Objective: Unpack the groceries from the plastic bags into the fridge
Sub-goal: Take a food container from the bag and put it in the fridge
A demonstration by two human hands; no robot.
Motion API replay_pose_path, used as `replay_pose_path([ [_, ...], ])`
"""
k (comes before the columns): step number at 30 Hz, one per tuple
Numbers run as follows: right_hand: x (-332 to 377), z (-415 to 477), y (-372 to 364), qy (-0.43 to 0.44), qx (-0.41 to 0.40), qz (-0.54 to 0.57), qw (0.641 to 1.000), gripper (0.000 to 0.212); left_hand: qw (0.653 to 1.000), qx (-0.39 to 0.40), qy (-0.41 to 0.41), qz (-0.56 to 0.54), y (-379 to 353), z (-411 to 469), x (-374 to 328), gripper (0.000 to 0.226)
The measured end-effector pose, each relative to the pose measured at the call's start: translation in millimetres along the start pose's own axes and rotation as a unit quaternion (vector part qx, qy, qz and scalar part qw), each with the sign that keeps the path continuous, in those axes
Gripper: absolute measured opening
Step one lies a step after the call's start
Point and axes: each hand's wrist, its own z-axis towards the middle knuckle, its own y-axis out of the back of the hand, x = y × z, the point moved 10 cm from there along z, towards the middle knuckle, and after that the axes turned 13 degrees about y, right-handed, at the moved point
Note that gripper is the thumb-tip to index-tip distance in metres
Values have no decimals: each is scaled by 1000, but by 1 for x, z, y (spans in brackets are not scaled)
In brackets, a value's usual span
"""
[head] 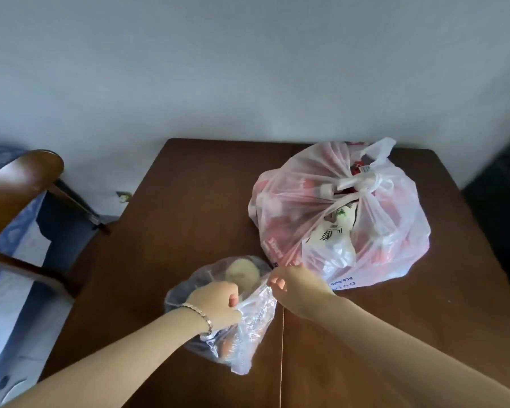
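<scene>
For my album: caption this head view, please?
Left hand and right hand grip the small bag on the table; big bag tied.

A brown wooden worktop (189, 201) stands against a plain, pale wall (248, 69). A dark wooden chair (21, 184) with a curved back sits to its left. The floor (24, 334) there looks light.

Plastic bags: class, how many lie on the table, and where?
2. A small clear plastic bag sits near-centre on the brown wooden table, gripped by the left hand and right hand; a large tied white plastic bag sits far right. More may hide inside.
</scene>
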Motion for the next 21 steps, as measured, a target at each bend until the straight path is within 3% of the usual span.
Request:
replay_pose_path([
  [7,33,15,-48,-23,-57,109,992,24,965,105,-16,-239,3,21,20,18],
  [10,31,12,-43,-53,-163,145,974,17,945,135,-25,-298,6,30,17,18],
  [12,25,2,-39,-67,-216,165,960,16,921,167,-8,-352,2,28,15,16],
  [16,10,-9,-41,-85,-214,167,959,19,834,255,32,-488,-20,21,7,17],
  [21,-2,-21,-37,-106,-230,147,956,9,806,255,43,-532,-27,16,-2,14],
])
